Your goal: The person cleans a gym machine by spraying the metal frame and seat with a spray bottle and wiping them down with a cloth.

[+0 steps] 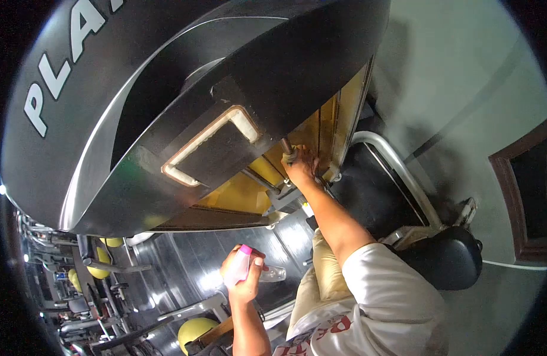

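My left hand, low in the middle, is closed around a small bottle. It has a pink top and a clear, see-through body, and my fingers cover part of it. Further up, my right hand reaches in under a large black machine cover. Its fingers wrap a yellowish cloth around a metal rod. The black cover has a rectangular cutout with a pale edge. Yellow-brown inner panels show beneath it, beside a second metal rod.
A curved silver frame tube and a black padded seat stand at the right, near a pale green wall. Gym equipment and yellow plates fill the left background. A yellow round object lies at the bottom.
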`<move>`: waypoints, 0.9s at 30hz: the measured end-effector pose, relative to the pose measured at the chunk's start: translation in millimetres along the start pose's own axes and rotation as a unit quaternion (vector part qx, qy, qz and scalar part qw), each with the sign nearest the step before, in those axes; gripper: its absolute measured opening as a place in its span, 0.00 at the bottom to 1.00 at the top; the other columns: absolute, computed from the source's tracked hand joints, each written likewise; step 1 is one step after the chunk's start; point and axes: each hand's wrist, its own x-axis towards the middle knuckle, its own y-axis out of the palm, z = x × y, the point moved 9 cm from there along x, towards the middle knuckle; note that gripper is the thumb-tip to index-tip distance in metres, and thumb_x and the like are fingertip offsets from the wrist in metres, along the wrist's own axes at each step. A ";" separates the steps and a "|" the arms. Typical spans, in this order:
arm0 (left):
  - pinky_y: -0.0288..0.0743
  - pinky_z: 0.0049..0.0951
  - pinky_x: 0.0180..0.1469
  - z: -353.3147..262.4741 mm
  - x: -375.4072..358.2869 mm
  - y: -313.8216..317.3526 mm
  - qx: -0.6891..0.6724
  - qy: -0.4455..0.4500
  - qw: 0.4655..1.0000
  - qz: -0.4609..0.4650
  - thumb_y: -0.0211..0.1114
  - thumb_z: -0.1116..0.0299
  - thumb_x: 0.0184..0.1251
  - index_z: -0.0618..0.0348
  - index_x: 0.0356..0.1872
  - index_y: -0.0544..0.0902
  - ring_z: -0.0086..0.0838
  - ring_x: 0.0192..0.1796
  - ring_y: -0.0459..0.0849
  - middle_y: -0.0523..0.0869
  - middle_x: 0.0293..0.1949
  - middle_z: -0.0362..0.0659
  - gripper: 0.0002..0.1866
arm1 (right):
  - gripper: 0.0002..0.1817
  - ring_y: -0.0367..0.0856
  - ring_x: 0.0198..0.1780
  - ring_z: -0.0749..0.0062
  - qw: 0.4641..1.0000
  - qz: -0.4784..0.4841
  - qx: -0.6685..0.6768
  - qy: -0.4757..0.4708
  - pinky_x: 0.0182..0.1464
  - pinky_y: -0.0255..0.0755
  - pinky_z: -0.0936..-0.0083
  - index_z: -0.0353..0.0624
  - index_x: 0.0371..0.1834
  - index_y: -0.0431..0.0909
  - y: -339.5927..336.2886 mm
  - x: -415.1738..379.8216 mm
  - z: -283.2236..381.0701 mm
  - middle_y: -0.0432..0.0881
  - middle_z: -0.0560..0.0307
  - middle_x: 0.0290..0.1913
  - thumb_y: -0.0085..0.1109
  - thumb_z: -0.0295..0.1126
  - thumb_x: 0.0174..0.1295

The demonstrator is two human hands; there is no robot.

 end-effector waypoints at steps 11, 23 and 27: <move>0.80 0.25 0.29 21.5 -10.9 -2.3 -0.007 0.007 1.000 -0.010 0.65 0.81 0.61 0.70 0.33 0.81 0.27 0.27 0.83 0.83 0.31 0.48 0.02 | 0.36 0.66 0.69 0.46 0.998 0.053 0.008 0.042 0.67 0.54 0.42 0.44 0.64 0.69 32.1 -10.7 -32.0 0.72 0.45 0.65 0.59 0.57 0.59; 0.75 0.29 0.32 25.3 -43.7 -31.5 0.054 0.023 0.996 -0.071 0.67 0.81 0.56 0.65 0.29 0.83 0.31 0.28 0.82 0.84 0.26 0.44 0.02 | 0.37 0.80 0.53 0.40 0.997 0.082 0.009 0.008 0.57 0.72 0.53 0.38 0.67 0.59 117.6 -48.2 -107.9 0.82 0.36 0.48 0.65 0.46 0.61; 0.75 0.30 0.33 9.6 -48.3 -34.7 0.097 0.058 0.993 -0.041 0.68 0.79 0.57 0.63 0.31 0.84 0.32 0.28 0.82 0.84 0.27 0.44 0.02 | 0.38 0.82 0.49 0.39 0.952 0.236 0.005 0.196 0.51 0.76 0.53 0.40 0.71 0.49 121.1 -75.8 -148.2 0.82 0.33 0.47 0.59 0.43 0.65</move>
